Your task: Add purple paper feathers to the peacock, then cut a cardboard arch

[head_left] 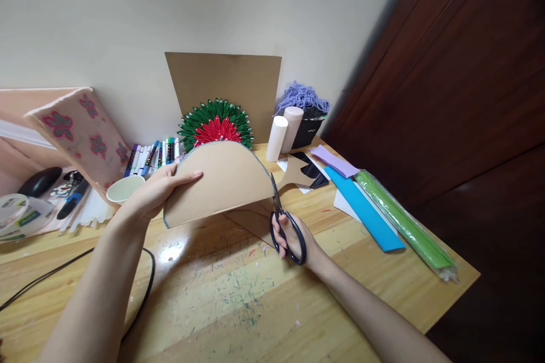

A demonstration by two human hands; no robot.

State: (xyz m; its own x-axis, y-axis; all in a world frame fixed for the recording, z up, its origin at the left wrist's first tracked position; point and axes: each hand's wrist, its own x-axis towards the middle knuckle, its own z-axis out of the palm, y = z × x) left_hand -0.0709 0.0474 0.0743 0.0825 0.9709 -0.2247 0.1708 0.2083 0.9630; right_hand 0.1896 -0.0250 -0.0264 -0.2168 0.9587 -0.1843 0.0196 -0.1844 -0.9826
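My left hand (159, 190) pinches a half-round piece of cardboard (221, 178) at its left side, thumb on top and fingers behind. The piece is held above the table, its curved edge marked with a dark line. My right hand (293, 238) is closed round the black handles of a pair of scissors (276, 204). Their blades point up and lie at the right corner of the cardboard; whether they grip the edge is hard to tell. Behind the cardboard stands a green and red fan-shaped ornament (219, 125), its lower part hidden.
A brown board (225, 76) leans on the wall. Markers (149, 156), a white cup (125, 188), and a flowered box (85, 130) stand left. White rolls (277, 139), purple yarn (300, 97), a blue strip (364, 210) and a green packet (404, 227) lie right. A black cable (147, 289) crosses the table.
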